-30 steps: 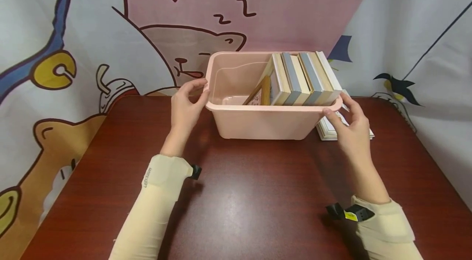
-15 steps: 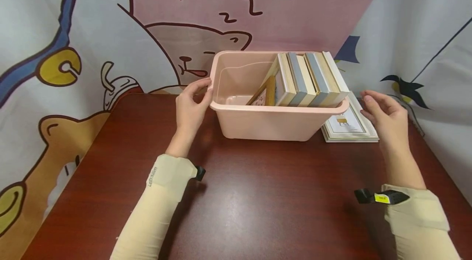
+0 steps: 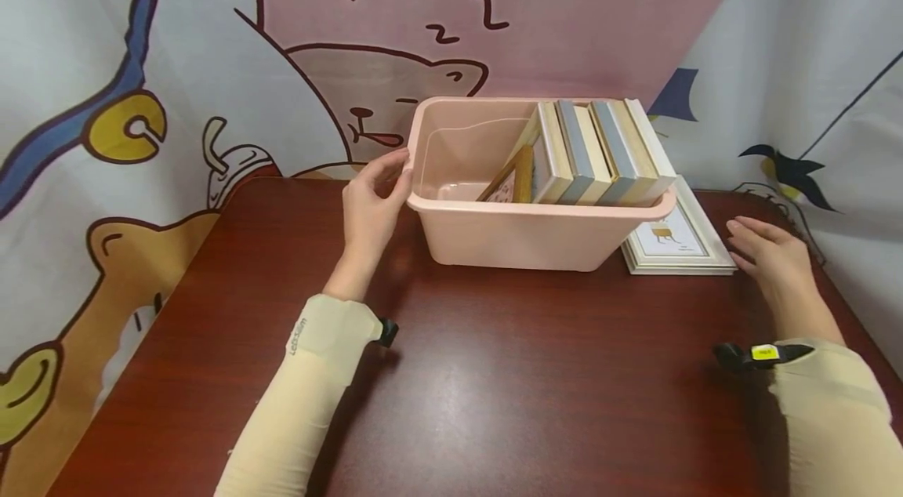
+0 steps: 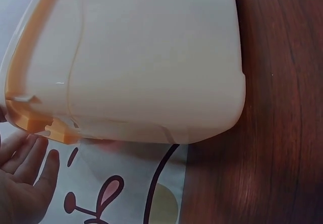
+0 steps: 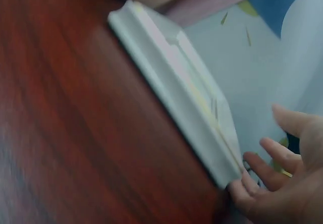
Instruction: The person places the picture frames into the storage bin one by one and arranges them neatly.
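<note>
A pale pink plastic bin [image 3: 511,238] stands on the table, its left end beside my left hand [image 3: 369,207]. The thumb and fingers pinch the bin's rim at the left; in the left wrist view the fingers [image 4: 30,158] lie by the rim's corner. Right of the bin, a white picture frame [image 3: 670,237] lies flat, apparently on another, partly behind the bin. My right hand [image 3: 779,262] is at its right side with loosely bent fingers and nothing held. In the right wrist view the fingertips [image 5: 239,188] are at the frame's near corner; contact is unclear.
Several upright thick slabs [image 3: 600,160] with cream and blue-grey edges fill the bin's right half. A wooden picture frame [image 3: 522,175] leans against them. The dark red table [image 3: 451,371] ends at a cartoon-printed curtain [image 3: 592,11] behind.
My right hand has let go of the bin's right rim and moved right and down to the white frame's side. The left hand stays at the bin's left rim.
</note>
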The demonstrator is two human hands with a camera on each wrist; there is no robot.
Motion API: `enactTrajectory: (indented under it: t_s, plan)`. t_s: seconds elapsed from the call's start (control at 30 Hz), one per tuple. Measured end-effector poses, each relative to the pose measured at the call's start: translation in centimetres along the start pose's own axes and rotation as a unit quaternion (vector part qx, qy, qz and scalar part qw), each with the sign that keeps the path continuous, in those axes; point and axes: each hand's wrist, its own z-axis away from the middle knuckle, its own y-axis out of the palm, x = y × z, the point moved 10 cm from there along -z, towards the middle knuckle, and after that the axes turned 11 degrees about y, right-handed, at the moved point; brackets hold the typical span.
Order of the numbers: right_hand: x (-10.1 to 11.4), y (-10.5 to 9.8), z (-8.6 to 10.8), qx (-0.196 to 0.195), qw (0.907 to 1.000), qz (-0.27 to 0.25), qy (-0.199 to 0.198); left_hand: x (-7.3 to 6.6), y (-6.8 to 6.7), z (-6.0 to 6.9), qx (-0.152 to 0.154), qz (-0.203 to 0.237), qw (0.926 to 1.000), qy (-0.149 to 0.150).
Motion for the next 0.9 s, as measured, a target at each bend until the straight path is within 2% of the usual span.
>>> enactTrajectory:
  t_s: [0.07, 0.13, 0.17, 0.23, 0.33, 0.4, 0.5, 0.63, 0.7, 0.8, 0.9]
  plan:
    - [-0.6, -0.4, -0.5, 0.001, 0.9986, 0.052, 0.011, 0.1, 0.0, 0.0, 0.002, 0.0, 1.0, -0.003]
    - [-0.7, -0.5, -0.9, -0.001, 0.9905, 0.137, 0.003, 0.1, 0.0, -0.1, 0.005, 0.0, 1.0, -0.005]
    - [-0.5, -0.5, -1.0, -0.004, 0.9811, 0.193, -0.007, 0.2, 0.0, -0.1, 0.006, -0.001, 1.0, -0.005]
    - [-0.2, -0.2, -1.1, -0.012, 0.9534, 0.3, -0.035, 0.3, -0.1, -0.2, 0.008, -0.003, 0.9999, -0.008]
    - [0.4, 0.4, -1.1, -0.014, 0.9164, 0.393, -0.073, 0.3, -0.1, -0.2, 0.01, 0.0, 0.9999, -0.013]
    - [0.4, 0.8, -0.9, -0.006, 0.9001, 0.429, -0.077, 0.3, 0.0, -0.2, 0.01, 0.005, 0.9998, -0.017]
    - [0.4, 1.4, -0.3, 0.031, 0.884, 0.461, -0.074, 0.3, 0.0, -0.2, 0.009, 0.012, 0.9997, -0.019]
    - [-0.3, 2.4, 0.6, 0.11, 0.8712, 0.476, -0.044, 0.2, 0.1, -0.2, 0.009, 0.017, 0.9996, -0.019]
    - [-0.7, 2.7, 1.0, 0.14, 0.8677, 0.476, -0.022, 0.2, 0.0, -0.2, 0.008, 0.017, 0.9997, -0.018]
    - [-0.9, 2.3, 0.9, 0.136, 0.8712, 0.472, -0.002, 0.2, 0.1, -0.3, 0.006, 0.016, 0.9997, -0.017]
    - [-0.7, 1.6, 0.5, 0.087, 0.8832, 0.461, -0.014, 0.1, 0.2, -0.3, 0.008, 0.013, 0.9998, -0.015]
